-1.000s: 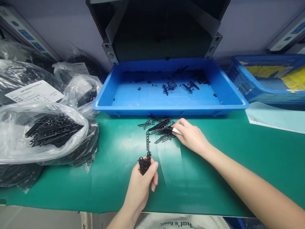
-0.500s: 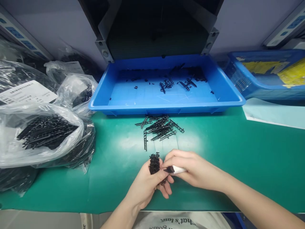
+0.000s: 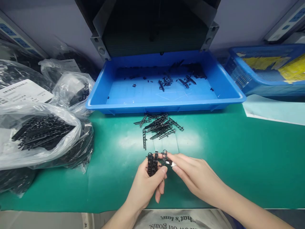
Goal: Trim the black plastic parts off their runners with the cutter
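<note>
My left hand [image 3: 145, 181] is closed around a bundle of black ladder-like plastic strips [image 3: 152, 164], which stands up between thumb and fingers. My right hand [image 3: 194, 170] meets it from the right, with thumb and forefinger pinching a small white-and-black tool [image 3: 170, 163], mostly covered by the fingers; its exact kind I cannot make out. At my right fingertips a black part with round loops [image 3: 164, 154] sticks up beside the bundle. Beyond the hands lies a loose pile of similar black strips [image 3: 159, 125] on the green mat [image 3: 114, 181].
A blue tray [image 3: 164, 106] with scattered black pieces stands behind the pile, under a dark panel. On the left are clear plastic bags [image 3: 78, 130] full of black parts. At the right sit a blue basket [image 3: 259, 86] with yellow items and a pale sheet [image 3: 274, 109].
My right hand has shifted a little to the right, and its fingers reach over the tool. The looped black part now shows at the fingertips. The left hand's bundle is more upright.
</note>
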Tool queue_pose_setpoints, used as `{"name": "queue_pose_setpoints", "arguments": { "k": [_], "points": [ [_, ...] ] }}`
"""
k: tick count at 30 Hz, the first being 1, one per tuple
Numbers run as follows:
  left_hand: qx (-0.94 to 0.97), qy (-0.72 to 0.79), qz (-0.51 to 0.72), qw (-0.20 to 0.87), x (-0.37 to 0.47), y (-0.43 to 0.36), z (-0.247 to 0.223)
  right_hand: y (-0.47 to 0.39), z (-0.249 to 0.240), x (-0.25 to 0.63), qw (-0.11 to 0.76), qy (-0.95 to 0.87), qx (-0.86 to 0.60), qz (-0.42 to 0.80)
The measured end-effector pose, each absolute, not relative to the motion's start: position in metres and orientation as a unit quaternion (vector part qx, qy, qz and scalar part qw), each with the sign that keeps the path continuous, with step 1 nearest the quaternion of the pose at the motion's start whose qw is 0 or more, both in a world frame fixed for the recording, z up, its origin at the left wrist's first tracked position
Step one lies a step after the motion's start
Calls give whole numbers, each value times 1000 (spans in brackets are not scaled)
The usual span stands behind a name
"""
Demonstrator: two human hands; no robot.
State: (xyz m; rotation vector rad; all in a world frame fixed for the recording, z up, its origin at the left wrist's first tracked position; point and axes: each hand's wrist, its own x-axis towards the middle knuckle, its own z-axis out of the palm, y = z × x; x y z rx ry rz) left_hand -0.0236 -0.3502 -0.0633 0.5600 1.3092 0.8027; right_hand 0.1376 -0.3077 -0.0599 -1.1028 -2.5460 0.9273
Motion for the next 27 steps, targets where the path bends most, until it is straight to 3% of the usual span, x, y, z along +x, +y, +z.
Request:
{"name": "queue_pose_setpoints", "arguments": {
  "k": [8, 27],
  "points": [
    [256, 601, 350, 671, -23, -351, -63, -308, -62, 136, 126, -898, -365, 213],
    [220, 617, 431, 621, -13, -356, -76, -323, -78, 122, 158, -877, -411, 194]
  ]
}}
